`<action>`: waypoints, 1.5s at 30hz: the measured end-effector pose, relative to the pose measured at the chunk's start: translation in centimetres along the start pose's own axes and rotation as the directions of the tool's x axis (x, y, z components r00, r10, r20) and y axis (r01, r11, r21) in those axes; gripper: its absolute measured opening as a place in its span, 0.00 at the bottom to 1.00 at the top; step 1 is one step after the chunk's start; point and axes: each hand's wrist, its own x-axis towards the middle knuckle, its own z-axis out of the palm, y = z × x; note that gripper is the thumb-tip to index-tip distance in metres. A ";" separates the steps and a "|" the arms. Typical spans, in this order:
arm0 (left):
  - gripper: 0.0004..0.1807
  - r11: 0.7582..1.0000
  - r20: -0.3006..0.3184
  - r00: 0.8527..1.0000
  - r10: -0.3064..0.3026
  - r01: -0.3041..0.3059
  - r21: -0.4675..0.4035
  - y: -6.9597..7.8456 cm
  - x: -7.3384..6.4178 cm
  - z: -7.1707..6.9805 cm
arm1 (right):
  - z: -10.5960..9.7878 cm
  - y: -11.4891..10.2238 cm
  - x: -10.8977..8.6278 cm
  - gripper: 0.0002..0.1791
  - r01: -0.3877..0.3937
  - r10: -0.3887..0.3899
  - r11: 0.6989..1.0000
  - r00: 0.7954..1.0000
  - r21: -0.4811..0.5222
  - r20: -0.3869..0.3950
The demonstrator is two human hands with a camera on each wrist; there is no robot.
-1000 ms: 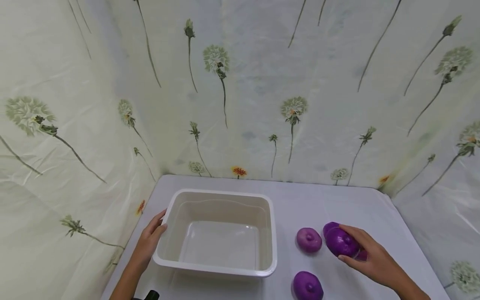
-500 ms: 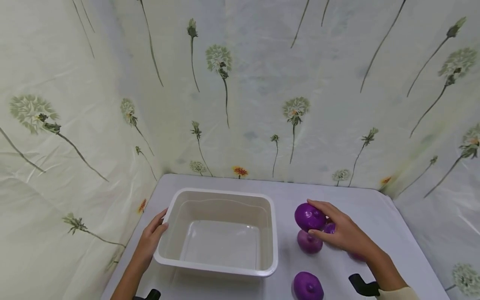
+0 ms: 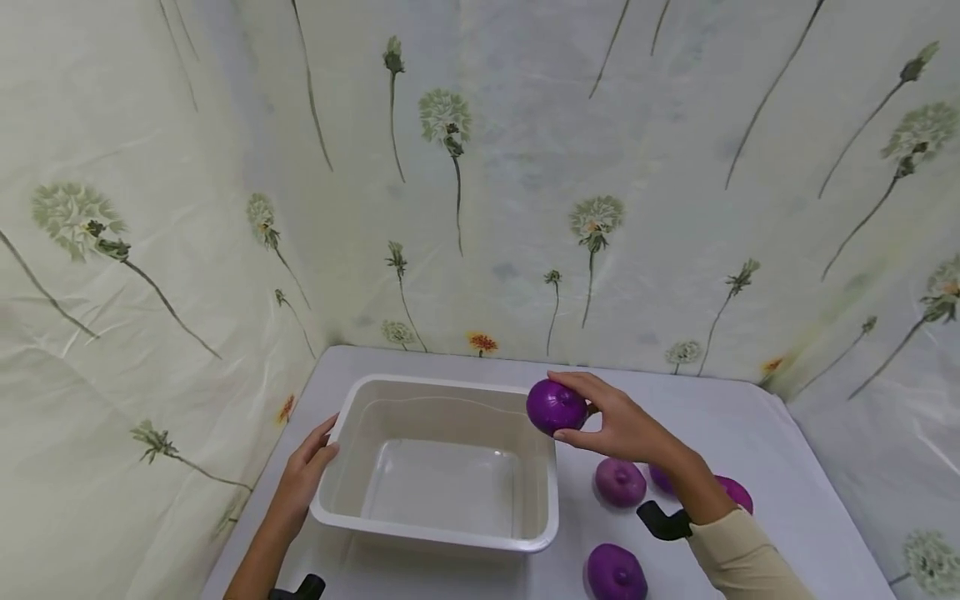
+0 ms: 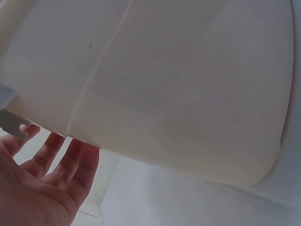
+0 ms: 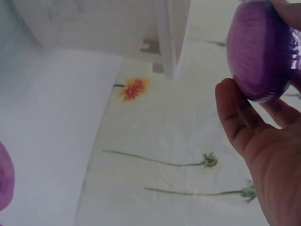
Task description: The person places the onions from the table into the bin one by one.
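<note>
My right hand (image 3: 611, 421) holds a shiny purple onion (image 3: 556, 407) between thumb and fingers, up over the right rim of a white plastic basin (image 3: 435, 542). In the right wrist view the streaked side of that onion (image 5: 258, 52) shows, with fingers wrapped beneath it. My left hand (image 3: 302, 475) grips the basin's left rim; in the left wrist view its fingers (image 4: 84, 165) hook at the edge under the basin wall (image 4: 188, 94). Nothing lies inside the basin.
Right of the basin sit a lighter onion (image 3: 620, 482), one onion (image 3: 662, 479) partly behind my forearm, and a pinkish one (image 3: 735, 493). Another onion (image 3: 616, 572) lies nearer me. A flowered curtain (image 3: 510, 208) encloses the white-covered table (image 3: 780, 467).
My right hand has lifted the onion off the table on the right and carried it left to the basin's rim. The left hand keeps its place on the basin.
</note>
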 end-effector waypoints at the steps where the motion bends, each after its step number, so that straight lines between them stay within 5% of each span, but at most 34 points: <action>1: 0.26 1.000 0.000 1.000 0.005 -0.005 -0.001 0.0 0.0 0.0 | 0.3 -0.2 0.6 0.43 0.007 -0.007 1.000 1.000 0.009 0.009; 21: 0.25 0.999 0.000 1.000 0.025 -0.025 -0.031 -0.1 0.5 0.0 | 6.8 -3.4 9.7 0.42 0.057 -0.082 0.990 0.978 0.131 0.194; 32: 0.25 0.999 -0.020 1.000 0.020 -0.020 -0.032 -0.3 0.5 -0.1 | 11.1 -4.4 12.6 0.41 0.033 -0.079 0.990 0.937 0.140 0.340; 45: 0.25 0.999 -0.030 1.000 -0.005 0.004 -0.052 -0.2 0.7 -0.1 | 15.9 -4.5 14.6 0.41 0.044 -0.023 0.998 0.929 -0.047 0.369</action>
